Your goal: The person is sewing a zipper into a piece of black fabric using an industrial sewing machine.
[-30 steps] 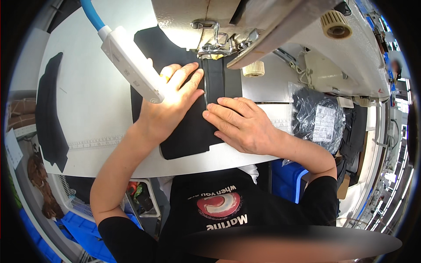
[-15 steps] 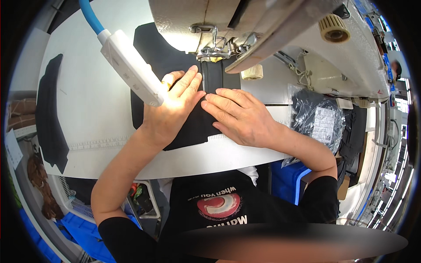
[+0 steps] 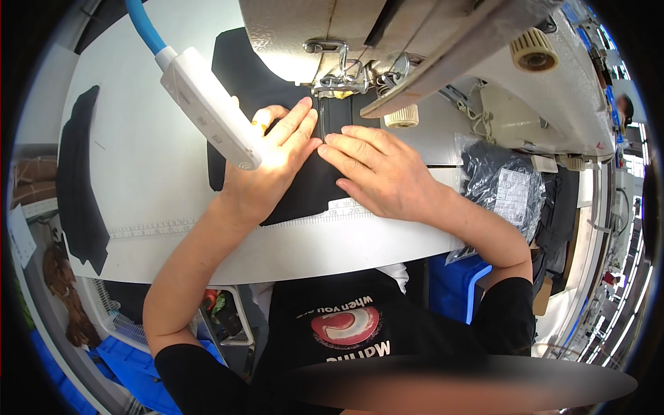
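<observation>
Both hands lie flat, palms down, on a black fabric piece (image 3: 304,187) spread on the white table (image 3: 145,159); neither grip closes round anything, the fingers being stretched out and pressing the cloth. The left hand (image 3: 266,169) points its fingers up and to the right toward the presser foot (image 3: 330,86), and the right hand (image 3: 377,173) points up and to the left, so that the fingertips of the two nearly meet just below the needle. The fabric piece has its long axis running away from the person, its far end passing beneath the head of the sewing machine (image 3: 415,41) and its near edge lying over the ruler strip (image 3: 207,225) printed along the table's front.

A white lamp bar (image 3: 207,111) on a blue hose (image 3: 142,28) slants over the left hand. A second black fabric piece (image 3: 79,187) lies long and narrow at the table's left edge. To the right of the right forearm sits a clear plastic bag (image 3: 501,187) of dark goods with a white rectangular label; below it stands a blue bin (image 3: 453,287).

Against the earlier pictures, both hands have moved farther from the person, closer to the needle, and the cloth has gone deeper under the machine.
</observation>
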Action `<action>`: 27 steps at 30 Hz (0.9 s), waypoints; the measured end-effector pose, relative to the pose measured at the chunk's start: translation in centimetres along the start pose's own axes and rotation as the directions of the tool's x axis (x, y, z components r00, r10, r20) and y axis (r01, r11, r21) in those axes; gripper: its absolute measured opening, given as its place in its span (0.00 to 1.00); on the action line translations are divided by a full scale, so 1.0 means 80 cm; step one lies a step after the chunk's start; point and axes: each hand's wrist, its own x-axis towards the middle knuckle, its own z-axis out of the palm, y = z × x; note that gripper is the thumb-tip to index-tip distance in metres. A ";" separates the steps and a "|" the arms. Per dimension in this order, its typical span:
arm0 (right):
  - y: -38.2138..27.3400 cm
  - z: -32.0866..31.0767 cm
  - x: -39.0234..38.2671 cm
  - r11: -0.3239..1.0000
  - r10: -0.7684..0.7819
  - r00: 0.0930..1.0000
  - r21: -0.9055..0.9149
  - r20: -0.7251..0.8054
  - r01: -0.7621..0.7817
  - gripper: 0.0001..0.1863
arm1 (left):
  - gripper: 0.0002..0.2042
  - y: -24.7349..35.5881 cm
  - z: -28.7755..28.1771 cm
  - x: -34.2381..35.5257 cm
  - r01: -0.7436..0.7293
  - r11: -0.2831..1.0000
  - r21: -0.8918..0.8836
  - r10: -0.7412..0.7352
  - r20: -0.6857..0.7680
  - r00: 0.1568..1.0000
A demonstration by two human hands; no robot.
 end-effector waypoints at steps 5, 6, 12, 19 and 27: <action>0.006 0.001 0.002 1.000 0.009 1.000 0.001 -0.005 -0.009 0.25 | 0.17 0.003 -0.001 -0.001 0.016 0.999 -0.042 -0.016 0.007 1.000; 0.007 0.001 0.003 1.000 0.005 1.000 -0.001 -0.003 -0.005 0.25 | 0.17 0.003 0.000 0.000 0.020 0.999 -0.039 -0.019 0.034 0.999; 0.014 0.003 0.007 1.000 0.011 1.000 0.005 -0.005 -0.011 0.24 | 0.19 0.011 -0.001 0.000 0.040 0.999 0.026 -0.041 0.038 0.998; 0.021 0.003 0.009 0.999 0.042 0.999 0.033 -0.015 -0.041 0.26 | 0.23 0.008 -0.007 -0.001 0.069 0.993 -0.099 -0.060 0.091 0.994; 0.029 0.007 0.015 1.000 0.012 0.996 0.011 -0.085 -0.011 0.24 | 0.21 0.006 -0.004 -0.002 0.055 0.994 -0.098 -0.046 0.092 0.995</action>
